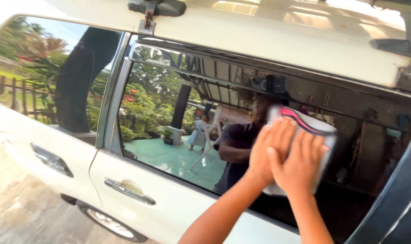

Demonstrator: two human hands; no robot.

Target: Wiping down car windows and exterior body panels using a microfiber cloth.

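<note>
Both hands flat on a cloth pressed against the rear side window of a white car. Left hand overlaps the right hand, side by side, palms down on the cloth. Fingers of both are spread and extended, not curled; nothing is pinched, the cloth is only trapped between palms and glass.

Cloth: grey-white with 1 pink and dark stripe along the upper edge. Looks soft, light, limp, likely damp; it would fold or slip if pressure eased. Best held by flat palm pressure in the middle, or bunched at an edge.

Its long axis runs roughly top-left to bottom-right, striped edge pointing up and right. Lower part is hidden behind the hands.

Glass is dark and reflective, likely slippery. Door handle sits well below and left.
</note>
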